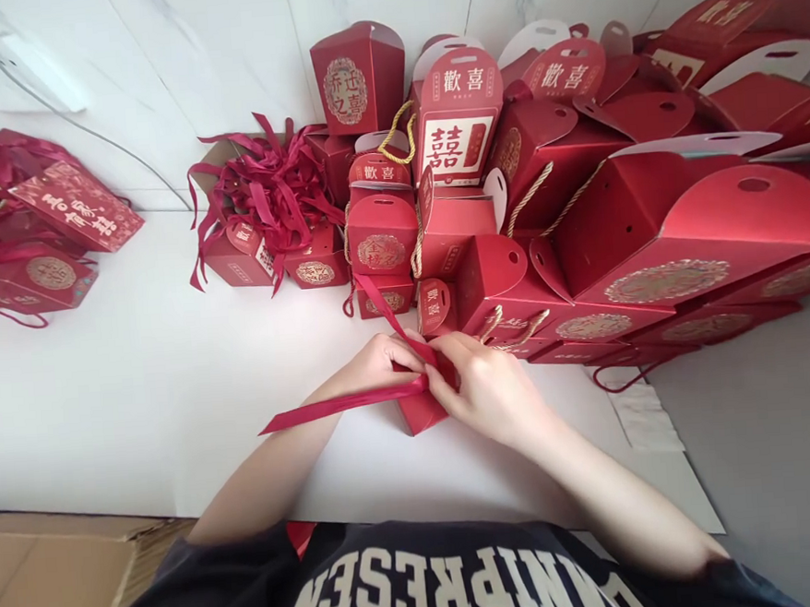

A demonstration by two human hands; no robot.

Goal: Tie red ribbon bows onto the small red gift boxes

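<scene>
A small red gift box (421,413) stands on the white table (140,396) right in front of me. A red ribbon (335,406) runs round it, one tail stretching left across the table and another rising toward the boxes behind. My left hand (381,359) pinches the ribbon at the top left of the box. My right hand (484,386) grips the ribbon and the box's top from the right. Both hands' fingers are closed and meet over the box, hiding most of it.
Several red gift boxes (458,119) with rope handles are stacked along the back and right. A heap of loose red ribbons (268,188) sits in a box at the back. More red boxes (46,236) lie at far left. Cardboard (50,587) shows at bottom left.
</scene>
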